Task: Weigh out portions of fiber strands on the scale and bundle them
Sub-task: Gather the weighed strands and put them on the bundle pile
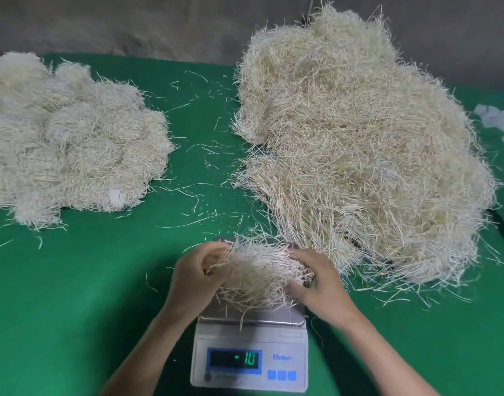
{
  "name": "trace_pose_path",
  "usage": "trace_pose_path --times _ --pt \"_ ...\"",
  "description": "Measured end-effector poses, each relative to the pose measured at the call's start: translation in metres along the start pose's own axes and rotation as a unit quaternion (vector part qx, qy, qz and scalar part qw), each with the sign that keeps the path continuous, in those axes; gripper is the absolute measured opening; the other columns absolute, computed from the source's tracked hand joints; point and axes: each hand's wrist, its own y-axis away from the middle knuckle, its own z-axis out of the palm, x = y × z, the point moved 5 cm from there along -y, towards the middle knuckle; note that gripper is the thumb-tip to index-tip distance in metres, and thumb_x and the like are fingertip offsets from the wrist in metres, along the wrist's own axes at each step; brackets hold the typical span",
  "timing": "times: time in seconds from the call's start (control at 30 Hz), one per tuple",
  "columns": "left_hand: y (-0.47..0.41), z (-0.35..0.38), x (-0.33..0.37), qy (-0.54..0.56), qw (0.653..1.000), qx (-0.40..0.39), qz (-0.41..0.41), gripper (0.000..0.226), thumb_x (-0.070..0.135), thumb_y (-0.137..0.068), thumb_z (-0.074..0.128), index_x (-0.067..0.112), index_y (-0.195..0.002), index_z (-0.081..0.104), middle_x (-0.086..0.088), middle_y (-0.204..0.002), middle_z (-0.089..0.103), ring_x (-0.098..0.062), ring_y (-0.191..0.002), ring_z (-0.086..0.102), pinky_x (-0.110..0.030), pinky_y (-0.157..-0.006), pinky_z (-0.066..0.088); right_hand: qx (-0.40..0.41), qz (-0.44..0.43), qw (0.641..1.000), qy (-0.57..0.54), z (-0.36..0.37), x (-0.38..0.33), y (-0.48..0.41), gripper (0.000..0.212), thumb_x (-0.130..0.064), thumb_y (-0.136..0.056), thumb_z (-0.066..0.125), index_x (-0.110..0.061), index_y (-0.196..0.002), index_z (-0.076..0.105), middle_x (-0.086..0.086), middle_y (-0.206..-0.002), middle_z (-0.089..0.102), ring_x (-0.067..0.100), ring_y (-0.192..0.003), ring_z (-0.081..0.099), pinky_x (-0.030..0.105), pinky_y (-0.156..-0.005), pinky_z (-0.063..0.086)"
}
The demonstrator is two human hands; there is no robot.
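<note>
Holding the bundle of strands (256, 277) between the curled fingers (213, 249) of the left hand (192, 281) and the right hand (316, 281), with the scale (251, 358) just under the fingers. Seeming light, soft and springy, shedding easily; gripping firmly around the middle probably working best.

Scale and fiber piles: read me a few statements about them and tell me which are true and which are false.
1. Both the left hand and the right hand grip a portion of strands over the scale. True.
2. The display reads 250. False: it shows -10.
3. The larger pile lies right of the scale. True.
4. The table cover is red. False: it is green.
</note>
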Motion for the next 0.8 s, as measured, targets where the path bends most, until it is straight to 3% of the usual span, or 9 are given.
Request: trace_pose_path --times 0.07,0.17,0.23,0.33,0.4,0.47,0.6,0.7,0.8 --pt "0.003 0.002 -0.001 -0.014 1.000 -0.005 -0.003 0.035 0.021 -0.082 0.070 0.021 -0.116 0.061 0.015 -0.104 0.059 0.016 -0.091 0.047 -0.002 -0.077 0.035 -0.007 0.025 1.000 0.001 0.007 0.002 0.001 0.056 -0.013 -0.082 0.070 -0.038 -0.126 0.046 -0.031 -0.111 0.040 -0.010 -0.111 0.038 0.007 -0.098 0.021" --pt "0.005 0.007 -0.005 -0.056 0.998 -0.008 -0.032 0.032 0.026 -0.084 0.068 0.020 -0.115 0.063 0.004 -0.119 0.059 -0.002 -0.106 0.043 -0.036 -0.106 0.030 -0.024 0.056 0.998 0.000 0.017 0.002 0.003 0.056 -0.013 -0.085 0.066 -0.022 -0.136 0.045 -0.021 -0.111 0.040 0.006 -0.116 0.038 0.023 -0.105 0.026" --pt "0.007 0.005 -0.004 -0.049 0.998 -0.008 -0.040 0.030 0.039 -0.083 0.066 0.029 -0.111 0.063 0.007 -0.121 0.058 -0.005 -0.111 0.040 -0.043 -0.109 0.025 -0.018 0.051 0.999 0.003 0.015 0.003 0.005 0.056 -0.014 -0.085 0.066 -0.022 -0.136 0.044 -0.023 -0.114 0.038 0.004 -0.117 0.034 0.023 -0.106 0.023" --pt "0.009 -0.001 0.004 -0.020 0.999 -0.010 -0.032 0.040 0.059 -0.067 0.048 0.047 -0.105 0.052 0.025 -0.117 0.050 -0.001 -0.115 0.039 -0.044 -0.110 0.023 -0.017 0.045 0.999 0.003 0.012 0.003 0.006 0.058 -0.016 -0.085 0.067 -0.025 -0.137 0.042 -0.019 -0.121 0.035 0.001 -0.120 0.029 0.021 -0.105 0.017" --pt "0.011 -0.005 0.009 0.004 1.000 0.004 -0.024 0.045 0.061 -0.065 0.041 0.049 -0.107 0.050 0.031 -0.115 0.046 0.000 -0.117 0.040 -0.048 -0.111 0.024 -0.022 0.040 0.999 0.004 0.013 0.000 0.005 0.060 -0.019 -0.084 0.068 -0.025 -0.137 0.042 -0.016 -0.121 0.038 0.003 -0.119 0.031 0.021 -0.104 0.019" --pt "0.012 -0.008 0.012 0.021 0.999 0.021 -0.023 0.050 0.061 -0.065 0.040 0.045 -0.110 0.053 0.026 -0.120 0.048 0.000 -0.119 0.040 -0.051 -0.111 0.024 -0.023 0.040 0.999 0.007 0.010 -0.004 0.005 0.064 -0.027 -0.082 0.072 -0.026 -0.137 0.041 -0.013 -0.124 0.040 0.002 -0.118 0.031 0.022 -0.103 0.022" --pt "0.013 -0.012 0.020 0.053 0.998 0.026 -0.008 0.047 0.059 -0.066 0.042 0.042 -0.108 0.057 0.017 -0.123 0.055 -0.003 -0.121 0.044 -0.047 -0.109 0.029 -0.022 0.019 0.998 0.050 -0.009 -0.012 0.008 0.081 -0.044 -0.071 0.078 -0.036 -0.139 0.034 -0.017 -0.133 0.039 0.005 -0.122 0.035 0.034 -0.108 0.030" --pt "0.013 -0.016 0.028 0.097 0.995 0.037 -0.004 0.039 0.059 -0.067 0.046 0.045 -0.102 0.058 0.027 -0.113 0.057 0.009 -0.114 0.047 -0.024 -0.098 0.035 -0.009 0.003 0.996 0.085 -0.027 -0.024 0.009 0.093 -0.056 -0.066 0.076 -0.037 -0.142 0.028 -0.012 -0.144 0.035 0.013 -0.130 0.034 0.046 -0.109 0.031" --pt "0.014 -0.022 0.033 0.124 0.990 0.066 -0.010 0.038 0.057 -0.068 0.048 0.044 -0.102 0.060 0.029 -0.112 0.058 0.014 -0.112 0.048 -0.007 -0.088 0.032 0.024 -0.051 0.995 0.086 -0.040 -0.042 0.009 0.089 -0.064 -0.065 0.064 -0.038 -0.142 0.028 -0.013 -0.145 0.033 0.010 -0.133 0.026 0.042 -0.112 0.023"
